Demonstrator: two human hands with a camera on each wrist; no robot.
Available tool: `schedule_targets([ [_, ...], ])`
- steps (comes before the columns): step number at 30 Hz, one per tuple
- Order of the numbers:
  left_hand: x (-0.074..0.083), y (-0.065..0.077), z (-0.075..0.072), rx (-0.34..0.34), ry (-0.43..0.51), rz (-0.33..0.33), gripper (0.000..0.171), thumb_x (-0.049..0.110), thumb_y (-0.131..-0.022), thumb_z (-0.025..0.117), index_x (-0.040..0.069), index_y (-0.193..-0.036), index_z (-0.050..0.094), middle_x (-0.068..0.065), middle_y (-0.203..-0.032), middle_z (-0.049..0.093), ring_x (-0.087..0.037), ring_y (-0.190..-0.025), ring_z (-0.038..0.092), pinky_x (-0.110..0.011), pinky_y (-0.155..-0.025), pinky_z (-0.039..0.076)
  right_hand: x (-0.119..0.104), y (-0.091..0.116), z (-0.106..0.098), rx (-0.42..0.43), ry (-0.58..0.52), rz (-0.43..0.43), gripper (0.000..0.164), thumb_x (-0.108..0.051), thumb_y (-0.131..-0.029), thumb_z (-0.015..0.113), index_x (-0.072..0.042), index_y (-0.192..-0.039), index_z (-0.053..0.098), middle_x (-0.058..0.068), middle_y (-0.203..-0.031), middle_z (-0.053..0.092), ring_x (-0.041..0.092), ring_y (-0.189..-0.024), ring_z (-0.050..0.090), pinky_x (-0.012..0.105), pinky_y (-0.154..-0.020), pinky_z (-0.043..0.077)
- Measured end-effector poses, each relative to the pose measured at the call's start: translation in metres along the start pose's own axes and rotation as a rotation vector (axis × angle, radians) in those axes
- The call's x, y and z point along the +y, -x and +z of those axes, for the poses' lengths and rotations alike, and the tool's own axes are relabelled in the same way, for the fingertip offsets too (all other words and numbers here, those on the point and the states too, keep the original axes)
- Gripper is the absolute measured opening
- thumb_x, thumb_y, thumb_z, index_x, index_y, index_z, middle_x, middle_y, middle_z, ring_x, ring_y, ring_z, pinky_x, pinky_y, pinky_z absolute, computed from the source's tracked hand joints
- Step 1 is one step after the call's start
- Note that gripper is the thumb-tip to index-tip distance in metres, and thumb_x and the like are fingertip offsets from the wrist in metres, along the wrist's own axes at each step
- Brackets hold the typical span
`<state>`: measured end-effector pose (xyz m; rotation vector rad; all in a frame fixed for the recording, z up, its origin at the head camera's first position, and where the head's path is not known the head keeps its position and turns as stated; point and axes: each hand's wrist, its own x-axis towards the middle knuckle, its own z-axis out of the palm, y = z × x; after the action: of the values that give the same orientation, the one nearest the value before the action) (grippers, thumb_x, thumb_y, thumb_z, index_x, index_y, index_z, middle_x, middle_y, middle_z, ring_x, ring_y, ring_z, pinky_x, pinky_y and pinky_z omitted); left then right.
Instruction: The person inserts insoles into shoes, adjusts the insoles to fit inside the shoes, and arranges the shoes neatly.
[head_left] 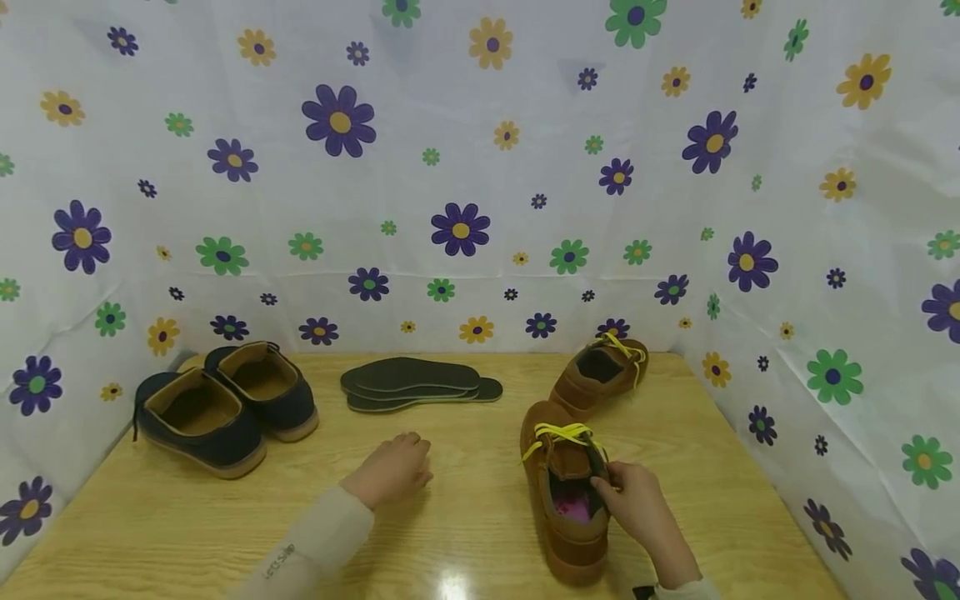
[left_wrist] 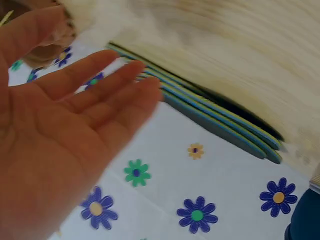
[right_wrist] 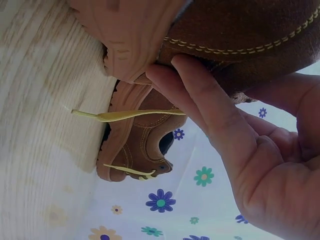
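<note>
My right hand point(head_left: 636, 500) holds the side of a brown lace-up shoe point(head_left: 576, 550) by its collar, thumb at the opening. In the right wrist view, two fingers point(right_wrist: 192, 85) lie along the shoe's outer side, just above the sole. Yellow laces point(head_left: 566, 432) cross its front, and something pink point(head_left: 573, 507) shows inside. My left hand point(head_left: 393, 471) hovers over the table with nothing in it; the left wrist view shows its fingers loosely extended. Beyond that hand lies a stack of dark insoles point(head_left: 420, 375) with blue and yellow layered edges point(left_wrist: 220, 115).
The other brown shoe point(head_left: 581, 387) stands farther back on the right, also with yellow laces. Two navy shoes point(head_left: 232, 446) sit side by side at the left of the wooden table point(head_left: 450, 483). A white cloth with flowers point(head_left: 420, 108) encloses the back and sides.
</note>
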<state>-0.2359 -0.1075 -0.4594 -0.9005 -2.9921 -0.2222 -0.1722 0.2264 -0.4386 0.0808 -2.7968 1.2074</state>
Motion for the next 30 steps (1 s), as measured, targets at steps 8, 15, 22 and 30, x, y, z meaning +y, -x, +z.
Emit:
schedule_targets([
  [8, -0.038, -0.027, -0.002, -0.056, 0.045, 0.052, 0.019, 0.004, -0.089, 0.065, -0.01, -0.101, 0.061, -0.019, -0.091, 0.061, -0.033, -0.083, 0.062, -0.043, -0.075, 0.052, 0.001, 0.0, -0.001, 0.004, -0.022, -0.008, 0.008, -0.002, -0.089, 0.065, 0.004, -0.086, 0.069, 0.013, -0.082, 0.071, 0.028, -0.08, 0.07, 0.035, -0.063, 0.056],
  [15, -0.064, -0.047, -0.01, -0.029, 0.113, -0.077, 0.03, 0.004, -0.092, 0.06, -0.015, -0.115, 0.055, -0.03, -0.11, 0.06, -0.044, -0.106, 0.058, -0.051, -0.091, 0.047, 0.001, -0.001, -0.001, 0.005, -0.006, 0.024, 0.006, -0.002, -0.087, 0.067, 0.003, -0.087, 0.07, 0.011, -0.082, 0.071, 0.026, -0.08, 0.069, 0.034, -0.063, 0.056],
  [22, -0.082, -0.068, -0.004, 0.086, 0.16, -0.221, 0.044, 0.01, -0.098, 0.055, -0.014, -0.133, 0.043, -0.034, -0.13, 0.047, -0.045, -0.12, 0.049, -0.052, -0.098, 0.042, 0.007, -0.001, -0.001, -0.034, -0.034, 0.029, 0.011, -0.003, -0.088, 0.066, 0.006, -0.093, 0.069, 0.013, -0.085, 0.071, 0.029, -0.082, 0.07, 0.035, -0.064, 0.056],
  [30, -0.11, -0.082, 0.019, 0.182, 0.146, -0.263, 0.051, 0.015, -0.099, 0.054, -0.016, -0.136, 0.038, -0.034, -0.131, 0.045, -0.046, -0.12, 0.047, -0.054, -0.099, 0.04, 0.008, -0.004, -0.004, -0.042, -0.03, 0.021, 0.013, -0.003, -0.088, 0.067, 0.007, -0.096, 0.069, 0.014, -0.086, 0.071, 0.029, -0.083, 0.069, 0.037, -0.066, 0.057],
])
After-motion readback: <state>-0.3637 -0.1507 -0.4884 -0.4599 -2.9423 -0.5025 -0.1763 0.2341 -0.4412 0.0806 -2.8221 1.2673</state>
